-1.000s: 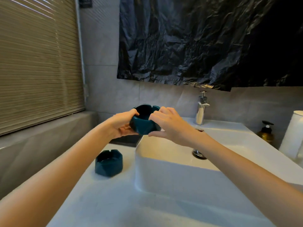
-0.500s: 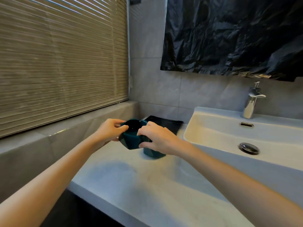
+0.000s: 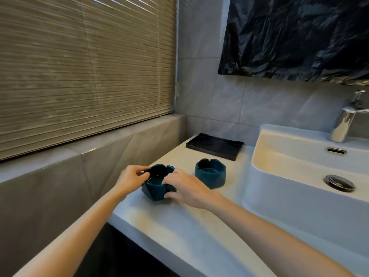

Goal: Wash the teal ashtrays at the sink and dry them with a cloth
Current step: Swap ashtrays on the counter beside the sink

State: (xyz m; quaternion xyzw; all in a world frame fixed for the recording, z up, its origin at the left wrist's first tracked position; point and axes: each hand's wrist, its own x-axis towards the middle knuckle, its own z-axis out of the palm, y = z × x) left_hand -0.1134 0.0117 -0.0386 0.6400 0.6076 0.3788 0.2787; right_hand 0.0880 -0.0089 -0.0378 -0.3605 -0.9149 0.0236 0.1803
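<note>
1. Teal ashtrays: n = 2, both faceted w/ notched rims, both on the white counter, left of the sink.
2. Ashtray A: near counter's left edge, held by both hands. Base is at counter level; cannot tell if it rests fully.
3. Left hand: fingers curled, thumb + fingertips pinch A's left rim.
4. Right hand: fingers curled over A's right rim, thumb low on its outer wall.
5. Ashtray B: upright, free-standing, no hand on it. Between A and the sink's left wall, apart from both.
6. Black tray: n = 1, flat, at counter's back edge, behind B.
7. Sink: n = 1, white basin, on counter's right part. Fittings: 1 chrome faucet at back rim, 1 overflow slot, 1 drain plug.
8. Blinds: n = 1, slats shut, over the ledge left of counter.
9. Black plastic sheet: n = 1, crumpled, on wall above sink.
</note>
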